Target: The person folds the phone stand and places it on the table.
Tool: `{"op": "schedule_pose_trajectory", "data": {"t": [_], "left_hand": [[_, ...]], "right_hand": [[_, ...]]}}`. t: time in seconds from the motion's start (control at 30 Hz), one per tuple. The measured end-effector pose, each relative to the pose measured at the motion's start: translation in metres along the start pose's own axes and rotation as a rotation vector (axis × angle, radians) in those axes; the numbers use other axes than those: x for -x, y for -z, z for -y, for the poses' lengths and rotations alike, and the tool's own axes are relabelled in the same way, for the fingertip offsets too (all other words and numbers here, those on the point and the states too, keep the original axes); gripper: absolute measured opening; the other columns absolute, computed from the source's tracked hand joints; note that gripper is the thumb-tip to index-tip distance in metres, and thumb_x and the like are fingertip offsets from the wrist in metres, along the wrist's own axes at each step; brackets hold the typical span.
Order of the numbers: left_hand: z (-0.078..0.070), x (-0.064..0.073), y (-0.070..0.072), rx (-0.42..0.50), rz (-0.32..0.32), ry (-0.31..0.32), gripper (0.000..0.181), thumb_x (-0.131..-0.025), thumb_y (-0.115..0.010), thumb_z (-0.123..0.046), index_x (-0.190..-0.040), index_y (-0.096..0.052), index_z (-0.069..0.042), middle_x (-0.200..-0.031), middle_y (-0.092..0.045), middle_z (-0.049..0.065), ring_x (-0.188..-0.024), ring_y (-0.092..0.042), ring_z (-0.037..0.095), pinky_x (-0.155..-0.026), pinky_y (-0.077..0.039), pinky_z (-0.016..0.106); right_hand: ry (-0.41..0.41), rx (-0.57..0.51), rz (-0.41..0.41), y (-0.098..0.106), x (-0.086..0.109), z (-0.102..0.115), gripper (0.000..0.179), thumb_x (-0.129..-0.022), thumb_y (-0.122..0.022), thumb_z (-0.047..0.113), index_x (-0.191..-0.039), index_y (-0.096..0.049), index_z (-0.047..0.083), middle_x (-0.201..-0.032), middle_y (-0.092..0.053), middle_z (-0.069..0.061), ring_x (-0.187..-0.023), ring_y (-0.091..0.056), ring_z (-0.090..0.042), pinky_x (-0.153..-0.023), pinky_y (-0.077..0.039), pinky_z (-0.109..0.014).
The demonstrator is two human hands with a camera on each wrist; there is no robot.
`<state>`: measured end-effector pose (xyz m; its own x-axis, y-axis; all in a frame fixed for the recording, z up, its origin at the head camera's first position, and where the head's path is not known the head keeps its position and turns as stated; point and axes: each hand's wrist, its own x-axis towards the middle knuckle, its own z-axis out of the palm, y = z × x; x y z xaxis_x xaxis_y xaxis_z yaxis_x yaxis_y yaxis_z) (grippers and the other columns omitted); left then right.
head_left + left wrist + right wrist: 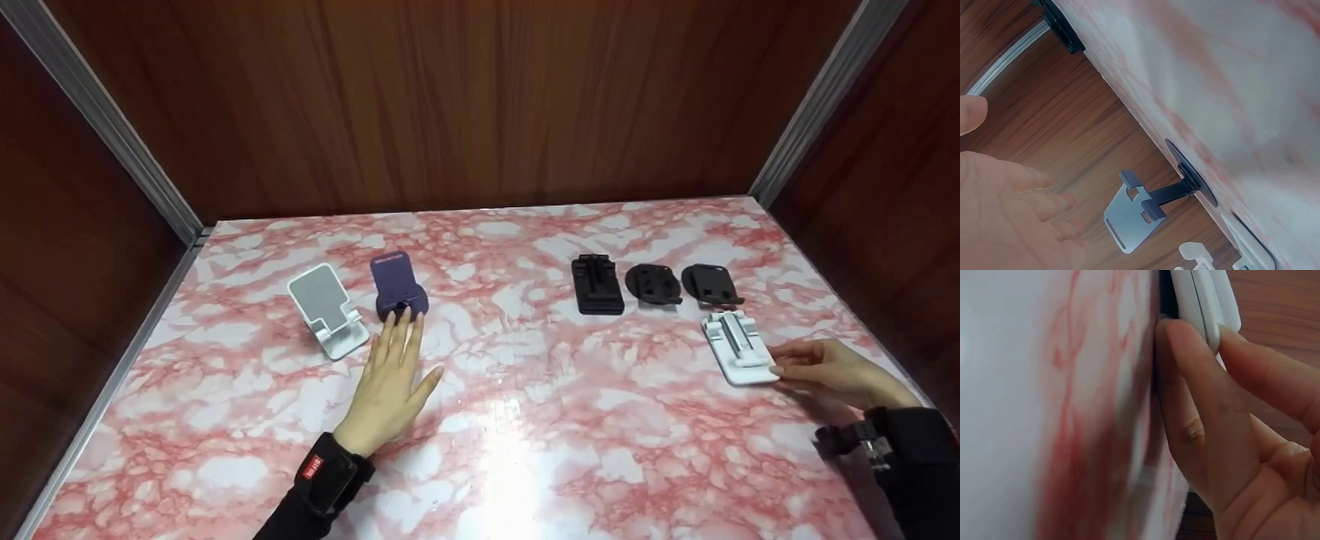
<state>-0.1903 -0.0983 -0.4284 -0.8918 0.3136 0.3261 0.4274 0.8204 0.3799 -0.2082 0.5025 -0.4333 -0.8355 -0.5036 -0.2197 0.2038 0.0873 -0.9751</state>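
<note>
At the right, my right hand (829, 369) pinches the near edge of a white folded phone stand (739, 349) between thumb and fingers. In the right wrist view the white stand (1199, 304) is tilted close over the tabletop, with fingers beneath its edge. My left hand (386, 382) holds nothing; its fingers are straight and spread, pointing at a purple phone stand (397, 285). The left wrist view shows the purple stand (1134, 214) unfolded, beyond the fingertips. Just left of it stands an unfolded white phone stand with a grey pad (322, 304).
A black folded phone stand (598, 285) and two black round-based folded stands, one in the middle (654, 285) and one farther right (711, 285), lie in a row behind the right hand. Wooden panels (480, 105) wall the marbled table (510, 450) at back and sides.
</note>
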Motion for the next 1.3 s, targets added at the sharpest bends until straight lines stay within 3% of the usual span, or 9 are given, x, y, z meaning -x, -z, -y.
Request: {"op": "schedule_pose_trajectory", "data": {"t": [0.07, 0.17, 0.3, 0.47, 0.63, 0.73, 0.93, 1.13, 1.3], "left_hand": [[0.0, 0.0, 0.0, 0.0, 0.002, -0.001, 0.07, -0.094, -0.048, -0.035, -0.147, -0.017, -0.003, -0.155, -0.011, 0.017, -0.144, -0.003, 0.035, -0.115, -0.009, 0.055], [0.0, 0.001, 0.0, 0.0, 0.007, 0.002, 0.07, -0.094, -0.048, -0.036, -0.148, -0.016, -0.003, -0.156, -0.01, 0.016, -0.144, -0.002, 0.034, -0.116, -0.009, 0.055], [0.001, 0.001, 0.0, -0.002, 0.005, 0.001, 0.07, -0.094, -0.049, -0.035, -0.147, -0.017, -0.003, -0.156, -0.01, 0.016, -0.144, -0.003, 0.034, -0.116, -0.009, 0.055], [0.001, 0.001, 0.001, -0.006, 0.007, 0.004, 0.07, -0.094, -0.049, -0.035, -0.148, -0.016, -0.004, -0.156, -0.009, 0.015, -0.144, -0.003, 0.034, -0.116, -0.009, 0.054], [0.002, 0.001, 0.003, -0.006, 0.002, 0.004, 0.07, -0.094, -0.049, -0.034, -0.148, -0.015, -0.005, -0.156, -0.01, 0.016, -0.143, -0.004, 0.036, -0.115, -0.01, 0.056], [0.001, 0.001, 0.004, -0.009, -0.004, 0.006, 0.07, -0.094, -0.049, -0.034, -0.148, -0.015, -0.004, -0.155, -0.01, 0.016, -0.143, -0.004, 0.035, -0.115, -0.01, 0.055], [0.003, 0.0, 0.004, -0.03, -0.025, 0.006, 0.071, -0.093, -0.05, -0.035, -0.148, -0.016, -0.004, -0.155, -0.012, 0.016, -0.143, -0.007, 0.036, -0.116, -0.012, 0.054], [0.008, -0.002, 0.006, -0.016, -0.023, 0.028, 0.072, -0.093, -0.05, -0.036, -0.148, -0.015, -0.004, -0.155, -0.01, 0.016, -0.144, -0.003, 0.033, -0.117, -0.007, 0.052], [0.012, -0.014, 0.01, -0.044, -0.043, 0.037, 0.073, -0.094, -0.049, -0.037, -0.148, -0.014, -0.003, -0.155, -0.011, 0.017, -0.143, -0.005, 0.035, -0.117, -0.007, 0.051]], "right_hand": [[-0.034, 0.14, -0.07, -0.004, 0.002, 0.005, 0.035, -0.092, -0.046, -0.006, -0.11, -0.063, 0.019, -0.097, -0.069, 0.001, -0.089, -0.066, -0.009, -0.077, -0.056, -0.023], [-0.094, 0.395, -0.176, -0.01, 0.001, 0.013, 0.025, -0.091, -0.054, 0.002, -0.116, -0.06, 0.004, -0.089, -0.067, 0.001, -0.079, -0.065, -0.007, -0.069, -0.057, -0.022], [-0.171, 0.667, -0.254, -0.021, -0.004, 0.023, 0.05, -0.089, -0.06, 0.012, -0.122, -0.044, -0.021, -0.089, -0.064, -0.009, -0.07, -0.063, -0.005, -0.063, -0.056, -0.024], [-0.19, 0.941, -0.333, -0.037, -0.008, 0.034, 0.051, -0.087, -0.062, 0.022, -0.117, -0.052, -0.018, -0.091, -0.066, -0.022, -0.066, -0.06, -0.007, -0.058, -0.053, -0.024], [-0.181, 1.204, -0.434, -0.055, -0.013, 0.051, 0.052, -0.087, -0.06, 0.031, -0.115, -0.056, -0.013, -0.098, -0.064, -0.031, -0.082, -0.062, -0.04, -0.068, -0.051, -0.044], [-0.184, 1.291, -0.436, -0.065, -0.019, 0.058, 0.059, -0.088, -0.058, 0.033, -0.124, -0.05, -0.012, -0.118, -0.052, -0.037, -0.103, -0.05, -0.054, -0.08, -0.044, -0.061], [-0.076, 1.37, -0.415, -0.086, -0.036, 0.058, 0.073, -0.088, -0.058, 0.037, -0.138, -0.031, -0.01, -0.14, -0.024, -0.039, -0.127, -0.015, -0.061, -0.098, -0.019, -0.074], [0.048, 1.339, -0.439, -0.112, -0.054, 0.049, 0.075, -0.093, -0.048, 0.042, -0.149, -0.01, 0.008, -0.152, -0.007, -0.025, -0.136, 0.001, -0.053, -0.099, -0.003, -0.077], [0.128, 1.372, -0.454, -0.133, -0.071, 0.041, 0.07, -0.096, -0.041, 0.043, -0.15, -0.003, 0.017, -0.155, -0.004, -0.017, -0.141, 0.003, -0.043, -0.103, -0.002, -0.074]]}}
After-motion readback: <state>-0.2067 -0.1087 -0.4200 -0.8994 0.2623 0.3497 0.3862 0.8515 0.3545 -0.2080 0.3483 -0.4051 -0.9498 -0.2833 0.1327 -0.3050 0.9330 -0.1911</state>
